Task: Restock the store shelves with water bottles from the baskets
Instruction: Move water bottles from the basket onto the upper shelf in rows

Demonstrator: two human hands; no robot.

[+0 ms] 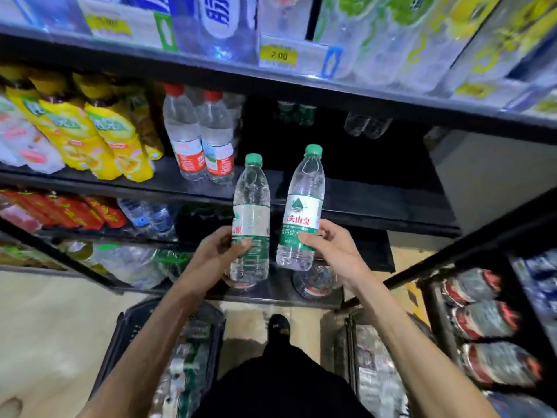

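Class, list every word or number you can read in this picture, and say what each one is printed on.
"2.00": yellow price tag on the upper shelf edge.
"夫山泉": label of the right bottle, held by the right hand.
The left bottle's label and all other tags: cut off or too blurred.

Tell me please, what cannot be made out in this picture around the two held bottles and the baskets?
- Head view: label of the left bottle is turned away, partly under the left hand.
- Head view: left basket contents are blurred and crossed by the left forearm; no count possible.
- Head view: green-capped bottles at the shelf back sit in shadow, too dim to count.
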